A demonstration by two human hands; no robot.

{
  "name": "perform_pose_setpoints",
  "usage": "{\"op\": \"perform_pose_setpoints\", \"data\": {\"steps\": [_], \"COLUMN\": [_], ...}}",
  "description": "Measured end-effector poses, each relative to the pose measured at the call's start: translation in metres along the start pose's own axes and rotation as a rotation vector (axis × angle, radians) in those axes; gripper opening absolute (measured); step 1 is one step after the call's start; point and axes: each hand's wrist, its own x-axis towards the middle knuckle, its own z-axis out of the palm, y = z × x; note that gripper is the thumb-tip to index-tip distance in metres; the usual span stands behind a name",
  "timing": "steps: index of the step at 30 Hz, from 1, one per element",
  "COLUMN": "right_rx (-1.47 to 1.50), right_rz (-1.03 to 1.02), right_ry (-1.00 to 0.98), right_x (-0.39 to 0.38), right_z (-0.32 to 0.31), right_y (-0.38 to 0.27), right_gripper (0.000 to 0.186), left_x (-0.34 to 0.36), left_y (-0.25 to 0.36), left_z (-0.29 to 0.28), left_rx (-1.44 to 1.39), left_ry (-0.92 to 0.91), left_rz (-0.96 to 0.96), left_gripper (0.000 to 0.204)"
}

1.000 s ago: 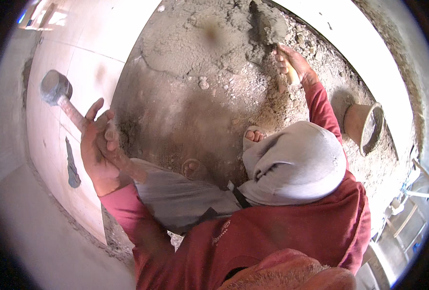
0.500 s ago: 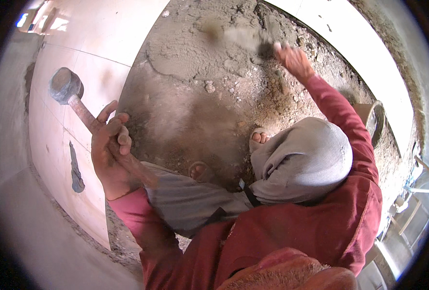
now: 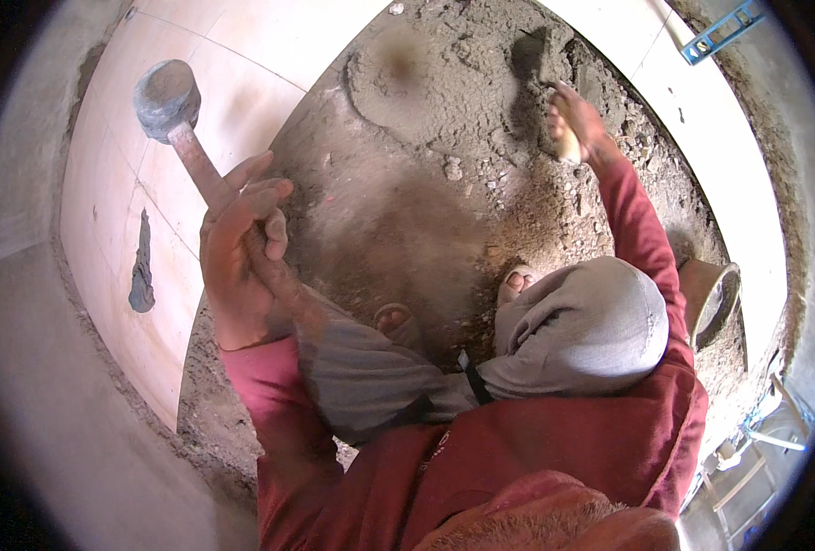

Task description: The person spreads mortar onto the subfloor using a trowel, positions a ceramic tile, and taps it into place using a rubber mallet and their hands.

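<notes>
My left hand point(image 3: 247, 257) is wrapped around the handle of a mallet point(image 3: 167, 96) with a grey round head. The mallet is raised at the left, its head away from me over the pale tiles point(image 3: 104, 174). Out to the far right, my right hand point(image 3: 580, 124) grips the light-coloured handle of a trowel point(image 3: 568, 147). Its blade is dark and hard to make out, down at the wet grey mortar point(image 3: 453, 78). The mortar lies spread over the rough ground between the tiled strips.
A bucket point(image 3: 709, 303) lies beside my right arm. Far right, a blue spirit level point(image 3: 722, 33) rests near the wall, on the right-hand tiles point(image 3: 747, 184). A dark mortar smear point(image 3: 142, 271) marks the left tiles. Bare loose soil point(image 3: 380, 220) surrounds my feet.
My right hand has drawn slightly nearer and to the right in the view, with the trowel's handle now showing. The mallet stays in my left hand. The view has shifted, bringing the spirit level in.
</notes>
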Motion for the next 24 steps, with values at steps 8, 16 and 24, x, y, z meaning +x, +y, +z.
{"op": "perform_pose_setpoints", "data": {"steps": [8,16,24], "right_rx": [-1.489,-2.287,-2.389], "right_rz": [-0.977,-0.815,-1.093], "right_ry": [-0.064,-0.335,0.112], "right_x": [0.034,-0.033,0.1], "right_z": [0.017,0.044,0.025], "right_y": [-0.016,-0.057,-0.043], "right_gripper": [0.067,0.049,0.035], "left_x": [-0.012,-0.014,-0.008], "left_y": [0.0,0.007,0.025], "left_z": [-0.001,0.009,0.029], "left_rx": [0.355,0.353,-0.04], "left_ry": [-0.151,-0.054,0.063], "left_rz": [0.341,0.325,-0.207], "left_gripper": [0.023,0.022,0.036]}}
